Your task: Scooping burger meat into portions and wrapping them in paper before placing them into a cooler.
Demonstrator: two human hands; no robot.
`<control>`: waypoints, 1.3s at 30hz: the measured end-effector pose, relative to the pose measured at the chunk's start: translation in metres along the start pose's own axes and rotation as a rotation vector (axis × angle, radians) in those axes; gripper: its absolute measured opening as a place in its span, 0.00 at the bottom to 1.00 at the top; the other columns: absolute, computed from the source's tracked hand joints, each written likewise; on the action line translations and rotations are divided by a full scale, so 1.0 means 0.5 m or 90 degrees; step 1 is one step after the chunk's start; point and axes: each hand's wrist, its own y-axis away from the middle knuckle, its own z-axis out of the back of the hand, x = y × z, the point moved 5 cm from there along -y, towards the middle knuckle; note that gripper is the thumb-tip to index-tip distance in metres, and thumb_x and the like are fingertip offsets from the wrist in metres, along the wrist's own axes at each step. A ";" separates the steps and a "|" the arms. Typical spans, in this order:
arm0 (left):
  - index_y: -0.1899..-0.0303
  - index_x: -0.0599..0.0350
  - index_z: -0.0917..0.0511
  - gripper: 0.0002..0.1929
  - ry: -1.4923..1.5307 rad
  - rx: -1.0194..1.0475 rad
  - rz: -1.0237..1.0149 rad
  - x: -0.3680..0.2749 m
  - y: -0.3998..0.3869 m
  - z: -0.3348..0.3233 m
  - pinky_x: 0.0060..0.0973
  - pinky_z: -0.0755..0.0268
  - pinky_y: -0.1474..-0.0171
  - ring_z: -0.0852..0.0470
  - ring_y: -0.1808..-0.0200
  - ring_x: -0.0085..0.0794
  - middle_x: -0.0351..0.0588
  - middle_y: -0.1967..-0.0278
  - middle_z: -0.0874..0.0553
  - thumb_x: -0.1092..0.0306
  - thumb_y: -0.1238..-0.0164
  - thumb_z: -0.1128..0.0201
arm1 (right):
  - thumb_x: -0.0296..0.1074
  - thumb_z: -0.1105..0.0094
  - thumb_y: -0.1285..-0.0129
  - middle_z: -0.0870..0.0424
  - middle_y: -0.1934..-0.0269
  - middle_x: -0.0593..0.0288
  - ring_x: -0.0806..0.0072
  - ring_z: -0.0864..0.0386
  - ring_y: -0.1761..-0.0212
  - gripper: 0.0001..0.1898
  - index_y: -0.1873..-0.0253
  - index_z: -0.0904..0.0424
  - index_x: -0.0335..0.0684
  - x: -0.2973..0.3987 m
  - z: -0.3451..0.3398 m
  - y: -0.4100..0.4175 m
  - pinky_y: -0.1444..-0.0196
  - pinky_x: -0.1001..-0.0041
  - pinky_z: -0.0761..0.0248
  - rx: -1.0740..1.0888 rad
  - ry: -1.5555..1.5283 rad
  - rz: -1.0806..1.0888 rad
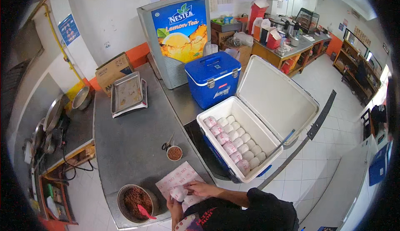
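Near the counter's front edge, my left hand (175, 206) and my right hand (197, 188) hold a small bundle in white and pink printed paper (178, 193) between them. Under it lies a printed paper sheet (175, 176). To the left stands a metal pot (120, 196) of brown crumbly filling with a pink spoon (144, 211) in it. Beyond the sheet are a small cup of brown filling (174, 153) and scissors (167, 145). At the right, an open white-lined cooler box (215, 165) holds rows of wrapped bundles, some printed pink, others plain white.
A metal tray (126, 93) rests on a white scale (144, 101) at the counter's back, beside a cardboard box (114, 68). A closed blue cooler (206, 90) and a drink dispenser (181, 34) stand behind the open cooler. Metal pans (56, 112) are at the far left.
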 end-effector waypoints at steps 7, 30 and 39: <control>0.43 0.70 0.23 0.16 -0.080 -0.006 -0.156 -0.122 0.003 -0.043 0.29 0.24 0.44 0.15 0.50 0.33 0.53 0.51 0.14 0.81 0.30 0.47 | 0.27 0.38 0.34 0.14 0.58 0.49 0.55 0.15 0.58 0.10 0.49 0.17 0.35 0.181 -0.194 0.083 0.54 0.66 0.24 -0.092 0.756 0.493; 0.53 0.68 0.21 0.12 0.225 -0.102 0.098 -0.222 0.066 -0.151 0.25 0.25 0.57 0.18 0.61 0.26 0.45 0.59 0.15 0.66 0.26 0.38 | 0.29 0.29 0.49 0.18 0.50 0.44 0.50 0.19 0.46 0.29 0.41 0.28 0.36 0.234 -0.314 0.125 0.43 0.60 0.27 -0.123 0.783 0.442; 0.54 0.68 0.20 0.12 -0.112 -0.030 0.054 -0.207 0.049 -0.127 0.23 0.25 0.57 0.18 0.61 0.24 0.47 0.60 0.14 0.69 0.32 0.32 | 0.28 0.27 0.51 0.24 0.43 0.50 0.50 0.34 0.32 0.37 0.32 0.30 0.40 0.252 -0.332 0.141 0.33 0.57 0.34 -0.041 1.030 0.634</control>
